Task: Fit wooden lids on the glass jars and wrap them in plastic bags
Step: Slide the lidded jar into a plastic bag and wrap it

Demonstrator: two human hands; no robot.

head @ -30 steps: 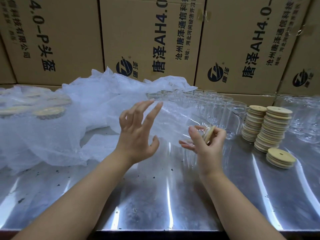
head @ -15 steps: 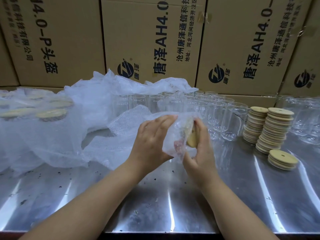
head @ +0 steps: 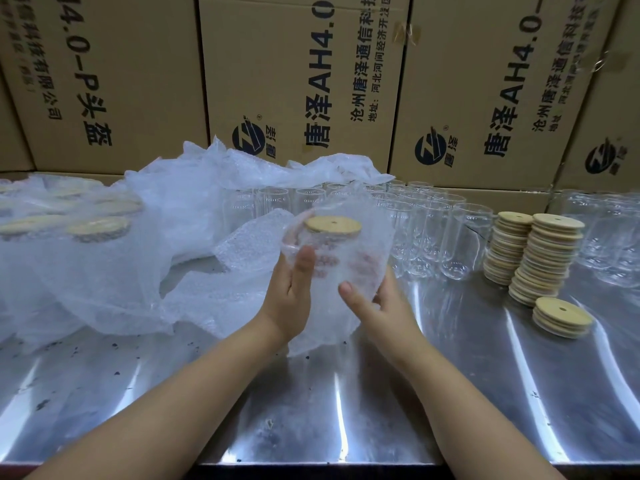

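The jar [head: 332, 261] stood upright between the 2 hands, held clear above the metal table [head: 311, 417], its long axis near vertical and its wooden lid [head: 332, 225] seated on top. It sat already inside the plastic bag [head: 375, 233], whose loose film bulged round the lid and trailed below the palms. The left hand [head: 294, 296] clasped the jar's left flank, thumb on the near face and fingers curled round the back, showing pink through the film. The right hand [head: 384, 306] did likewise from the right and a little lower, thumb laid across the near side. Both were closed on the jar through the bag, neither nearer than the other. The next move was probably folding the slack film, though where the bag's mouth lay could not be told.
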